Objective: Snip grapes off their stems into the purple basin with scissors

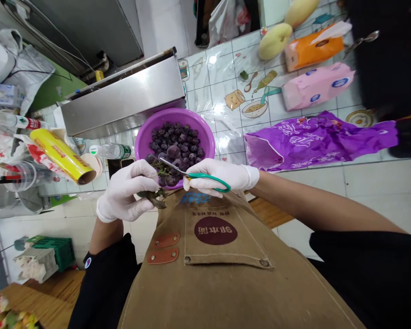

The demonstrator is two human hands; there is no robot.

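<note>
Farthest left of the hands, a clear tub [23,178] holds things with red and black handles. Nearer the left hand, a yellow roll [61,155] lies aslant on the bench [230,142], and a clear bottle [111,151] with a green label lies on its side just beyond that hand. Farther beyond the left hand is a long steel box [126,100].

The left hand [128,189], in a white glove, is closed, its thumb and fingers gripping a brown, woody stem [154,199]. Just right of its fingertips are thin green stalks [164,170]; whether they join the stem, I cannot tell.

Directly beyond and between the hands sits a purple bowl [208,132], its near rim close to the apron [226,278]. Dark grapes [178,137] lie loose inside it, the largest at the side nearest the hands.

The right hand [222,176], also gloved, is curled around the green handles of a pair of scissors [201,175]. Their blades point left, over the near part of the bowl, beside the stalks. Whether they touch a stalk is unclear.

Right of the right hand and a little beyond it, a crumpled purple bag [315,139] lies along the bench edge. Farther beyond are two yellow melons [275,41], an orange tissue pack [313,47] and a pink one [318,86].
</note>
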